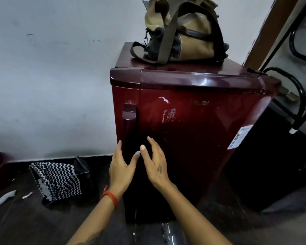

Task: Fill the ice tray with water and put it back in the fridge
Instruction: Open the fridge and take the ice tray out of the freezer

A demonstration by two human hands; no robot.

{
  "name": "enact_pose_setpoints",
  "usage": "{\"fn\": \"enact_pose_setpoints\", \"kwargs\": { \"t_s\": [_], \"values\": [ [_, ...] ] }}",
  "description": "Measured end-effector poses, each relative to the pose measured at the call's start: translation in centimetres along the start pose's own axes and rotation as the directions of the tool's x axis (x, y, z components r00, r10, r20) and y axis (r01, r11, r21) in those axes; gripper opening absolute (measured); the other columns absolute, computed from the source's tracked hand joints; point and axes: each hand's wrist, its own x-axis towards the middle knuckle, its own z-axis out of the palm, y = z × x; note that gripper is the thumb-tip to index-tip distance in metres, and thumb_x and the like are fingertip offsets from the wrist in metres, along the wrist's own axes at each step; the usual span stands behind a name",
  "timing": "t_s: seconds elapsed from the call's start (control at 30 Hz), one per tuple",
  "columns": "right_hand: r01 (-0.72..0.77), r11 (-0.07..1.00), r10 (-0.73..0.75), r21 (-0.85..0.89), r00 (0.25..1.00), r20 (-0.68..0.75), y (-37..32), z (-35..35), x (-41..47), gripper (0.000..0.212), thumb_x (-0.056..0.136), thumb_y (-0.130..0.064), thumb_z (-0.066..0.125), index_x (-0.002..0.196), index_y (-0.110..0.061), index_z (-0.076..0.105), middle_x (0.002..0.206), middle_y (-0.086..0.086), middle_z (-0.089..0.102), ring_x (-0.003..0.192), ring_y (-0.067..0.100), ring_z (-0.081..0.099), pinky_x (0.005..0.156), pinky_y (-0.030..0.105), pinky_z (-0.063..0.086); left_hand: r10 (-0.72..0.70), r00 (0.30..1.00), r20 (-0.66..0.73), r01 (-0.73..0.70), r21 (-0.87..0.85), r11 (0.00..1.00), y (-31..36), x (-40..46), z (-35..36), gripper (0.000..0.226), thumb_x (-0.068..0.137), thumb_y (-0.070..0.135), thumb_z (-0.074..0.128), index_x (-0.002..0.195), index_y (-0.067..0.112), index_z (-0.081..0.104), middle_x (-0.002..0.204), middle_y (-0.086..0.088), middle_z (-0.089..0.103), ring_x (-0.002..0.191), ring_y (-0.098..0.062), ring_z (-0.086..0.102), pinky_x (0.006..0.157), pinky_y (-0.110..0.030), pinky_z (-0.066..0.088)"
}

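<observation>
Fridge (193, 138) on floor by wall, door closed, bag (182, 32) on top. Left hand (119, 168) & right hand (155, 165) both loose, fingers straight, at handle (129, 124), gripping nothing

Pale grey wall (51, 76), scuffed. Dark floor (21, 223). Zigzag black-and-white bag (57, 181) lying on the floor near the wall. Tan duffel bag (185, 30) up top. Black metal chair frame (297, 96) far right.
</observation>
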Motion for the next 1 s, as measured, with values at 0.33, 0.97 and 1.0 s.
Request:
{"fn": "enact_pose_setpoints", "kwargs": {
  "t_s": [0.33,0.97,1.0],
  "values": [
    [-0.049,0.998,0.053,0.029,0.989,-0.141,-3.0,4.4,3.5,0.058,0.093,-0.046,0.050,0.141,-0.016,0.039,0.141,0.005,0.048,0.130,0.018,0.045,0.104,0.030,0.041,0.104,0.970,0.219,-0.112,0.025,0.993,-1.7,5.6,-1.8,0.031,0.095,0.023,0.053,0.121,0.009,0.057,0.108,-0.006,0.068,0.098,-0.019,0.065,0.075,-0.023,0.047],
    [-0.056,0.987,0.006,-0.149,0.948,-0.319,-1.6,4.4,-3.0,0.057,0.087,-0.059,0.031,0.118,-0.013,0.046,0.085,-0.013,0.054,0.079,0.005,0.055,0.071,0.021,0.045,0.355,0.899,0.257,-0.338,-0.111,0.935,-2.9,1.2,-3.8,0.022,0.081,0.028,0.071,0.102,0.021,0.070,0.084,0.024,0.063,0.082,0.008,0.061,0.074,-0.003,0.045],
    [-0.050,0.986,-0.004,-0.157,0.945,-0.327,-1.5,4.1,-3.9,0.055,0.088,-0.058,0.031,0.117,-0.014,0.046,0.081,-0.016,0.051,0.075,0.000,0.052,0.069,0.017,0.041,0.387,0.893,0.229,-0.368,-0.120,0.922,-2.7,0.5,-4.0,0.024,0.079,0.031,0.072,0.102,0.023,0.069,0.087,0.023,0.064,0.085,0.007,0.063,0.076,-0.004,0.046]
  ]
}}
